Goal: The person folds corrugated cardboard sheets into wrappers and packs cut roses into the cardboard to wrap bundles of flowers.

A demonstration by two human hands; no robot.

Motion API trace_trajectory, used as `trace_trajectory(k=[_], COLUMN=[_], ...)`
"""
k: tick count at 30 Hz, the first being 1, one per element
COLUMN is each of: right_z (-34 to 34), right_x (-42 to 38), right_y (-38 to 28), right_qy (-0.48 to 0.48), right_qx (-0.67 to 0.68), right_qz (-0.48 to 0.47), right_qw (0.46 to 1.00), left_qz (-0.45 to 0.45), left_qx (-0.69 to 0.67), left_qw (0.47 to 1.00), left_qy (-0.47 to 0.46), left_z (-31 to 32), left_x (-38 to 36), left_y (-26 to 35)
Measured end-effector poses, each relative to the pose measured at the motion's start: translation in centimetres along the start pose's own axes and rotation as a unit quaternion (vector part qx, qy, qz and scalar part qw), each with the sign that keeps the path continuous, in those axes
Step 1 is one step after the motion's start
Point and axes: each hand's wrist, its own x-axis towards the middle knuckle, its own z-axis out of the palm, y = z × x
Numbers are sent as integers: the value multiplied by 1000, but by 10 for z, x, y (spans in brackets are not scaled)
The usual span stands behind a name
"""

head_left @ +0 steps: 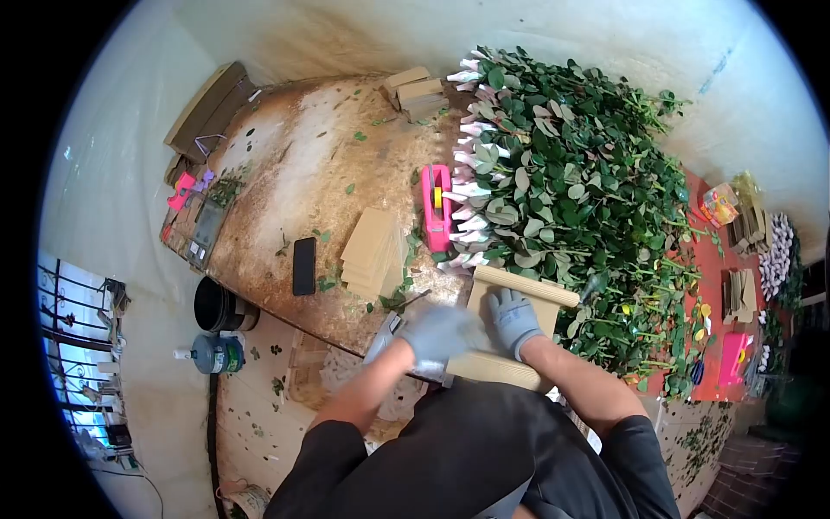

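Nearest us, below the worktop (259,182), we saw a crate (304,372) with pale scraps in it. At the near edge, we had a sheet of cardboard (484,318) with a ridged roll (527,285) along its far side and a folded flap (497,371) along its near side. Our right hand (513,323) lay on it, open, palm down, between roll and flap. Our left hand (443,333) was apart from the right, just beside the sheet's left edge; it was blurred, so we could not tell how its fingers stood or whether it held anything. Off to the left stood a blue jug (218,355) and an open black bucket (226,305), its contents too dark to tell. Farther out, we had a phone (303,266), stacked cardboard pieces (370,251) and a pink tape dispenser (437,208) bearing a yellow roll (437,197), beside leafy stems (579,173) with pale wrapped ends (469,192). Cardboard blocks (418,93) lay beyond.
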Motion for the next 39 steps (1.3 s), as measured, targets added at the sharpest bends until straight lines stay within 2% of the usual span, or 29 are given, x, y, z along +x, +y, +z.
trace_trajectory(k=[1, 2, 3, 5, 6, 8, 10, 12, 14, 15, 17, 18, 20, 22, 23, 24, 25, 26, 28, 29, 30, 31, 33, 34, 36, 38, 39], right_z=[3, 4, 4, 1, -1, -5, -7, -6, -4, -4, -5, -6, -6, -2, -1, 1, 2, -6, -10, -2, 8, 16, 9, 4, 1, -3, -6], right_x=[0, 0, 0, 1, 1, 0, -1, -1, -1, -2, -3, -3, -2, -1, -1, -2, -3, -5, -9, -9, -8, -7, -10, -12, -17, -22, -23], right_y=[1, 1, 0, -1, -2, -3, -4, -4, -4, -4, -4, -4, -4, -4, -2, -1, 1, 2, 4, 6, 7, 10, 15, 16, 22, 32, 38], right_qy=[13, 27, 27, -9, -8, 2, 11, 18, 35, 34, 40, 38, 30, 40, 49, 57, 73, 51, 57, 53, 89, 125, 91, 57, 37, 13, -9], right_qx=[-6, -12, -12, -20, -18, -11, -4, 2, 21, 23, 30, 33, 10, 22, 39, 57, 52, 83, 103, 105, 100, 94, 104, 115, 125, 134, 272], right_qz=[-4, -8, -6, 2, 6, 10, 16, 20, 16, 21, 19, 27, 15, 33, 17, 3, -6, -3, 0, 10, 0, -12, -17, -24, -37, -53, -43], right_qw=[1000, 1000, 1000, 1000, 1000, 1000, 1000, 1000, 999, 999, 999, 998, 999, 998, 998, 997, 996, 995, 993, 993, 991, 988, 990, 991, 991, 989, 961], left_qz=[-77, -58, -157, -296, -293, -382, -395, -409, -443, -440, -408, -403, -290, -158, -125, -93, -45, -42, -44, -20, 3, 2, -70, -73, -83, -88, -90], left_qx=[74, 138, 184, 268, 271, 243, 232, 220, 184, 187, 234, 237, 176, 139, -50, -237, -245, -248, -418, -453, -486, -487, -494, -494, -404, -387, -368], left_qw=[987, 953, 937, 870, 870, 853, 854, 854, 860, 861, 836, 839, 833, 810, 846, 852, 857, 866, 867, 867, 861, 861, 867, 866, 911, 918, 925], left_qy=[120, 265, 252, 291, 289, 259, 246, 233, 176, 173, 283, 278, 438, 547, 515, 457, 451, 433, 267, 207, 151, 147, 18, 16, 4, 1, 2], left_z=[-31, -36, -59, -84, -91, -101, -97, -101, -109, -110, -109, -109, -107, -100, -100, -95, -81, -61, -13, 8, 26, 41, 64, 71, 76, 79, 80], left_x=[-10, -4, -3, 1, 0, 1, 4, 9, 10, 8, 0, -5, -15, -21, -27, -28, -25, -21, -10, -2, 4, 10, 19, 23, 33, 38, 39], left_y=[5, -36, -55, -94, -103, -118, -138, -130, -119, -114, -108, -107, -110, -113, -91, -71, -58, -54, -56, -50, -46, -48, -57, -63, -66, -68, -68])
